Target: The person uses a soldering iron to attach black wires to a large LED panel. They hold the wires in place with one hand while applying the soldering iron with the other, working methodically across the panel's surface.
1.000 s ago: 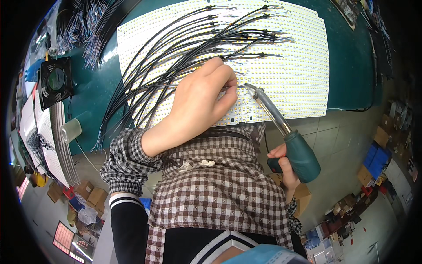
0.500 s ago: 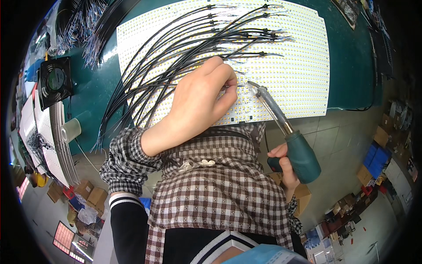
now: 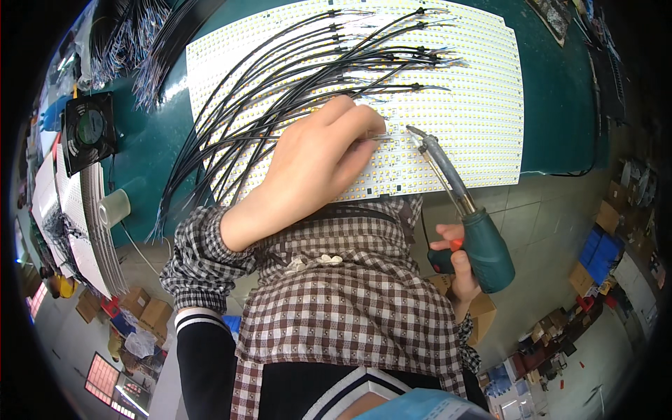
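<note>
My left hand (image 3: 308, 157) is closed in a pinch over the lower middle of a white LED board (image 3: 483, 105). Its thumb and forefinger hold the thin wire end of a black cable (image 3: 248, 138). In my right hand (image 3: 458, 262) is a soldering gun (image 3: 490, 252) with a dark green handle and a red trigger. The gun's tip points up and left over the board, a short way right of the pinched wires. More black cables (image 3: 280, 70) fan across the board, their stripped ends toward its middle and right.
The board lies on a green table (image 3: 553, 98). A black fan (image 3: 89, 131) stands at the left, near a translucent roll (image 3: 113, 208) and a stack of white boards (image 3: 91, 224). Bundled cables (image 3: 150, 63) lie at the back left. Cardboard boxes (image 3: 147, 311) stand on the floor.
The soldering gun's tip has shifted slightly right, away from my left fingers. My right fingers have loosened and the red trigger shows. My left hand has turned a little, still pinching.
</note>
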A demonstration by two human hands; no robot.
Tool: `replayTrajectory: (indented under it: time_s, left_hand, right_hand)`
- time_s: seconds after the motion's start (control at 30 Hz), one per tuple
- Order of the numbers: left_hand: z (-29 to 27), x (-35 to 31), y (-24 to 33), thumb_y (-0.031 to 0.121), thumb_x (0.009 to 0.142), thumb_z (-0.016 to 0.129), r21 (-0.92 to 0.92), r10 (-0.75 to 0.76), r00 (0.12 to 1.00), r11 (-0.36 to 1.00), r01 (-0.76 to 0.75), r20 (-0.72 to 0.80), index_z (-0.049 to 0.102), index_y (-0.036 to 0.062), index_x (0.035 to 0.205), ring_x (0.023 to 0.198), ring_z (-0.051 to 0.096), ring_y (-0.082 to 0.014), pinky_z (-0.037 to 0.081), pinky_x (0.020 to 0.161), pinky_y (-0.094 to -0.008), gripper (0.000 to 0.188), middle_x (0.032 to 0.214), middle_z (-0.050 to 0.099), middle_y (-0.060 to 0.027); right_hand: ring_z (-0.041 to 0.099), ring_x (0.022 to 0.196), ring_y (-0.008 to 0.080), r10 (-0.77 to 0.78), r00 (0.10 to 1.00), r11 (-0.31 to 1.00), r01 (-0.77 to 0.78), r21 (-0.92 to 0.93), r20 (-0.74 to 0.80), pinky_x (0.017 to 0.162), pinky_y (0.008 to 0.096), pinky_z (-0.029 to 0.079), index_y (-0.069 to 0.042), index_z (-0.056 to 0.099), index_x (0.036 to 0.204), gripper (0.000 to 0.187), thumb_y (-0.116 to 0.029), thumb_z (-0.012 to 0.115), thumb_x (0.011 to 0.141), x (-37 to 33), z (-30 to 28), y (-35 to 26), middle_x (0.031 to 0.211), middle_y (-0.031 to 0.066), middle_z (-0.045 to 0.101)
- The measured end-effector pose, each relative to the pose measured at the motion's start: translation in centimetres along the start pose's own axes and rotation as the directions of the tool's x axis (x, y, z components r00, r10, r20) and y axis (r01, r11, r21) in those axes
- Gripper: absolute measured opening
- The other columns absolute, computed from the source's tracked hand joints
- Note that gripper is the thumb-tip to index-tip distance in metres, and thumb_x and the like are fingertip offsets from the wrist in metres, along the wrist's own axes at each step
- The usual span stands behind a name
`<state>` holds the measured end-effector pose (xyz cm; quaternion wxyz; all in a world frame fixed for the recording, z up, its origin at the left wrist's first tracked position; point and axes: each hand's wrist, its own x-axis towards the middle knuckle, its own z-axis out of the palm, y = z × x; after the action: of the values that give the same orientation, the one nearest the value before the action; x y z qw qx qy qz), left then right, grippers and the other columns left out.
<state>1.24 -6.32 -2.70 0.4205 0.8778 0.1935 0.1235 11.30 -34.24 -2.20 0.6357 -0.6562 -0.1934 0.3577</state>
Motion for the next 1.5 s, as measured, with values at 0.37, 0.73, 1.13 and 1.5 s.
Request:
replayTrajectory:
  time_s: [0.37, 0.73, 1.13, 1.5]
  left_hand:
    - [1.5, -0.2, 0.3, 0.005, 0.080, 0.071, 0.107, 0.089, 0.991, 0.991, -0.078, -0.100, 0.059, 0.0057, 0.086, 0.066, 0.061, -0.0290, 0.049, 0.056, -0.0388, 0.014, 0.080, 0.057, -0.0092]
    - [2.1, -0.3, 0.5, 0.006, 0.082, 0.072, 0.052, -0.029, 0.992, 0.998, 0.036, -0.122, 0.062, 0.0065, 0.086, 0.059, 0.059, -0.0128, 0.047, 0.053, -0.0268, 0.011, 0.082, 0.061, -0.0029]
    - [2.8, -0.5, 0.6, 0.003, 0.076, 0.071, 0.005, -0.024, 0.985, 1.000, 0.026, -0.171, 0.059, 0.0063, 0.082, 0.067, 0.063, -0.0268, 0.049, 0.057, -0.0371, 0.014, 0.079, 0.059, -0.0074]
    - [3.1, -0.7, 0.7, 0.003, 0.075, 0.071, 0.040, -0.005, 0.985, 0.999, 0.012, -0.171, 0.058, 0.0066, 0.082, 0.066, 0.061, -0.0276, 0.049, 0.057, -0.0378, 0.015, 0.078, 0.057, -0.0074]
  right_hand:
    - [0.067, 0.108, 0.0289, -0.025, 1.000, 0.999, 0.025, 0.046, -0.005, 0.082, 0.0362, 0.060, 0.007, 0.057, 0.126, 0.042, -0.020, 0.067, 0.096, -0.2, 0.1, -0.2, 0.119, 0.0184, 0.065]
    - [0.069, 0.093, 0.0277, -0.069, 0.997, 0.997, 0.070, -0.016, 0.028, 0.082, 0.0378, 0.059, 0.009, 0.058, 0.114, 0.035, -0.018, 0.070, 0.094, -0.5, -0.5, 0.2, 0.101, 0.0186, 0.067]
    - [0.067, 0.081, 0.0247, -0.044, 0.999, 0.996, 0.042, -0.077, -0.023, 0.079, 0.0381, 0.054, 0.007, 0.063, 0.100, 0.030, -0.022, 0.061, 0.095, -0.7, 0.2, -0.3, 0.090, 0.0178, 0.066]
    - [0.064, 0.086, 0.0233, -0.002, 1.000, 1.000, 0.003, -0.010, 0.026, 0.079, 0.0375, 0.057, 0.007, 0.059, 0.103, 0.023, -0.016, 0.060, 0.097, -1.4, -0.2, 0.2, 0.095, 0.0170, 0.063]
